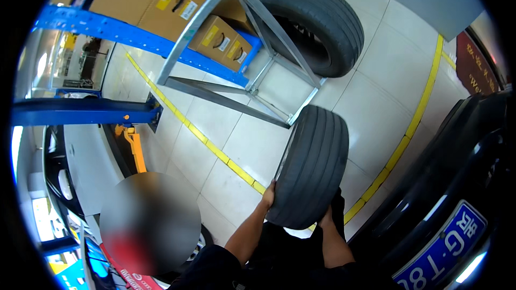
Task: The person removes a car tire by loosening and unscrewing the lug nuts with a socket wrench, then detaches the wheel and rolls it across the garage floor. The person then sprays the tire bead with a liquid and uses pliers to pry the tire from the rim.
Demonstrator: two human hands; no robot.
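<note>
A black tire (314,166) with grooved tread stands on edge in front of me, its tread facing up toward me. My left hand (269,194) is closed on the tire's lower left edge. Low on the other side, my right hand (326,217) grips it, with the fingers partly hidden behind the rubber. Just beyond the tire's far end is a grey metal frame rack (226,104). Another black tire (336,27) rests in that rack, leaning at its far right side. Only a thin pale sliver of the held tire's left side shows, so its inside is hidden.
Blue shelving (115,31) with brown cardboard boxes (156,0) stands at the far left. A blue lift arm (80,113) juts in at left, near an orange part (135,147). A dark car (446,182) is close on my right. Yellow lines (422,110) cross the tiled floor.
</note>
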